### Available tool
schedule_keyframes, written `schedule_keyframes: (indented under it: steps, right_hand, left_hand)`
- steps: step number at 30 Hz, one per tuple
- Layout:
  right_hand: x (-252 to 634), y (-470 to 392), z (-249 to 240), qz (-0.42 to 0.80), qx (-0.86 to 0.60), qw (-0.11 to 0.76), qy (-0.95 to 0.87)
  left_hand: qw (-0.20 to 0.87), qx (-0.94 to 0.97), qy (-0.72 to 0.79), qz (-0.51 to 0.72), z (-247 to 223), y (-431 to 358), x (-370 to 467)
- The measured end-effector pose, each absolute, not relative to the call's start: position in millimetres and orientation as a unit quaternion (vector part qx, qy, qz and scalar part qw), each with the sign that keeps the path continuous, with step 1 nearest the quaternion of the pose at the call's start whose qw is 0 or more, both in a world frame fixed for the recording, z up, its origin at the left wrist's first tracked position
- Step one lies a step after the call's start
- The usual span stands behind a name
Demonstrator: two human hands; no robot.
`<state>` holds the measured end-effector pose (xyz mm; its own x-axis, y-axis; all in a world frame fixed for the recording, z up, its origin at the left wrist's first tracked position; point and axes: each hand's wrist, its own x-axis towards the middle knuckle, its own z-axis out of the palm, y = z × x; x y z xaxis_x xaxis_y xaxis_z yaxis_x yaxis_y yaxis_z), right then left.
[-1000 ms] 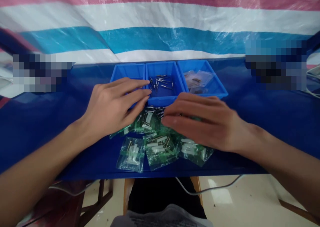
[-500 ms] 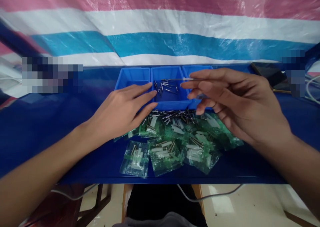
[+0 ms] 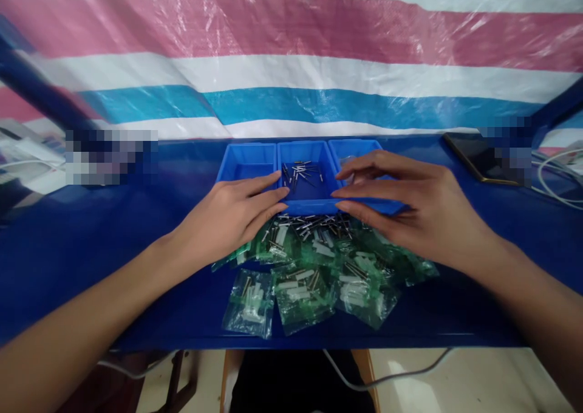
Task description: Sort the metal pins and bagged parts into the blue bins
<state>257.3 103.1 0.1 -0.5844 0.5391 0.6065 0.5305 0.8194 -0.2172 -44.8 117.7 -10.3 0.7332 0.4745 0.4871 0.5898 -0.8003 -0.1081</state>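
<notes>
Several thin metal pins (image 3: 300, 171) lie loose in the middle blue bin (image 3: 307, 208). My left hand (image 3: 241, 209) rests over the front of the left blue bin (image 3: 250, 152), its fingertips at the wall shared with the middle bin. The fingers are apart and hold nothing. At the right bin (image 3: 355, 146), my right hand (image 3: 396, 197) is open, palm side toward the middle bin, with nothing visible between its fingers. Below the bins lie a pile of dark pins (image 3: 314, 223) and several green-clear plastic bags (image 3: 303, 294) holding white pieces and metal pins.
The blue table (image 3: 159, 310) has its front edge near my lap. A dark flat device (image 3: 478, 161) lies at the back right, near white cables (image 3: 555, 176). A striped plastic sheet (image 3: 291, 73) hangs behind the table.
The thin pin that my right hand pinched has left its fingers, which have spread. That hand has moved lower and closer to the middle bin. The view has tilted up slightly.
</notes>
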Motion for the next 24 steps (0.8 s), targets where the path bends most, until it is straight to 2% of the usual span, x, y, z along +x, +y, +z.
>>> schedule_keyframes:
  steps: [2, 6, 8, 14, 20, 24]
  right_hand:
    - [257, 95, 3, -0.033, -0.291, 0.324, -0.9]
    - [256, 86, -7, -0.079, -0.326, 0.205, -0.919]
    - [253, 85, -15, -0.077, -0.358, 0.182, -0.913]
    - [245, 82, -20, -0.033, -0.392, 0.236, -0.889]
    - [244, 76, -5, 0.025, -0.352, 0.337, -0.873]
    - [241, 73, 5, 0.05, -0.359, 0.373, -0.854]
  left_hand:
    - [0.129, -0.921, -0.292, -0.222, -10, 118, -45]
    - [0.135, -0.922, -0.293, -0.216, -8, 117, -43]
    - [0.144, -0.922, -0.287, -0.216, -8, 117, -42]
    - [0.153, -0.922, -0.275, -0.224, -8, 117, -40]
    - [0.157, -0.924, -0.279, -0.208, -5, 117, -40]
    - [0.173, -0.922, -0.269, -0.219, -7, 117, -39]
